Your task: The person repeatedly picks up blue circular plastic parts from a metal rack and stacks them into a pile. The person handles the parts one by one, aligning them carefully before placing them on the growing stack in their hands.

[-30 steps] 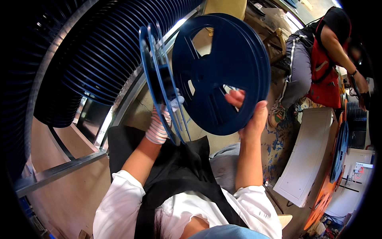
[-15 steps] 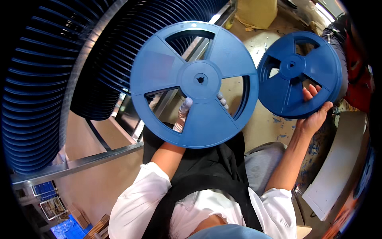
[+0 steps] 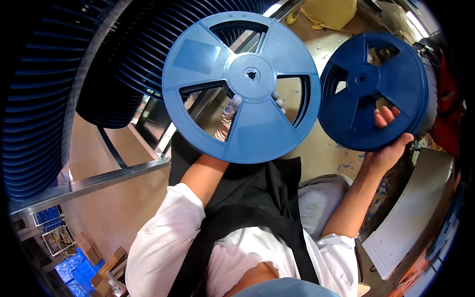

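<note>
"What does the left hand (image 3: 228,116) have?"

"The left reel (image 3: 251,93), gripped at its lower spoke: the thumb shows in one cut-out, the fingertips in the next. The hand wears a pale glove (image 3: 224,127)."

"How does that reel sit to those fingers?"

"Most of it is above them, its flat face to the camera. The hub is just up and right of the thumb tip, and the lower rim crosses in front of the wrist."

"And the right hand (image 3: 390,151)?"

"Bare, holding the right reel (image 3: 376,81) by its lower right edge. The thumb is at the outer rim, and fingertips show through a cut-out. Most of the reel is up and left of them."

"Do the reels touch?"

"I can't tell. Their edges meet in this view, between the two sets of fingers."

"What else is around?"

"Well left of the left fingers, a row of dark blue discs (image 3: 42,123); below and left of them, a metal rail (image 3: 94,180); beneath them, a black apron (image 3: 242,190). Below the right fingers, a white panel (image 3: 410,213); well above and left of those, a yellow bag (image 3: 330,12)."
</note>
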A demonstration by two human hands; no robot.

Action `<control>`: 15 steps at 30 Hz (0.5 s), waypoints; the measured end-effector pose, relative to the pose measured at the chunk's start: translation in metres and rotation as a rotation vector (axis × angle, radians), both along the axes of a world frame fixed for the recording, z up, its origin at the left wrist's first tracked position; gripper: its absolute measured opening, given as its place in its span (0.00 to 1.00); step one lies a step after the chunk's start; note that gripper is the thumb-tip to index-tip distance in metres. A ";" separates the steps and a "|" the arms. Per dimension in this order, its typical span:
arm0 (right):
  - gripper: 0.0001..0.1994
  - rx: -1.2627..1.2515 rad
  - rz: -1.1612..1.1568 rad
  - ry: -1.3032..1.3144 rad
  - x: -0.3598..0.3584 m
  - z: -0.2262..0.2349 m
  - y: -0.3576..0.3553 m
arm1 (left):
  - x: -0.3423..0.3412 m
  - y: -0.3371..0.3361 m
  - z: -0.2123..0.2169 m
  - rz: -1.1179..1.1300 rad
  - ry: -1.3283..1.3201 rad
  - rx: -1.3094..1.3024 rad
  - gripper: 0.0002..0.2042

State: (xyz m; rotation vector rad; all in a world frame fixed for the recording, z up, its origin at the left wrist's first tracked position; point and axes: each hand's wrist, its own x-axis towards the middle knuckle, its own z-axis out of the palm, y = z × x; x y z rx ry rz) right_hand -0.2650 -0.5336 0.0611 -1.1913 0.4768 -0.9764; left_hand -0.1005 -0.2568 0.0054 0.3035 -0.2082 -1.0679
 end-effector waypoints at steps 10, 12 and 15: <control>0.30 -0.864 0.518 0.086 0.023 0.010 0.162 | -0.025 -0.014 0.010 0.235 -0.214 0.494 0.38; 0.31 -0.879 0.610 0.141 0.025 0.018 0.169 | -0.026 -0.012 0.008 0.213 -0.192 0.424 0.38; 0.31 -0.968 0.582 0.054 0.028 0.016 0.177 | -0.029 -0.012 0.006 0.158 -0.172 0.303 0.38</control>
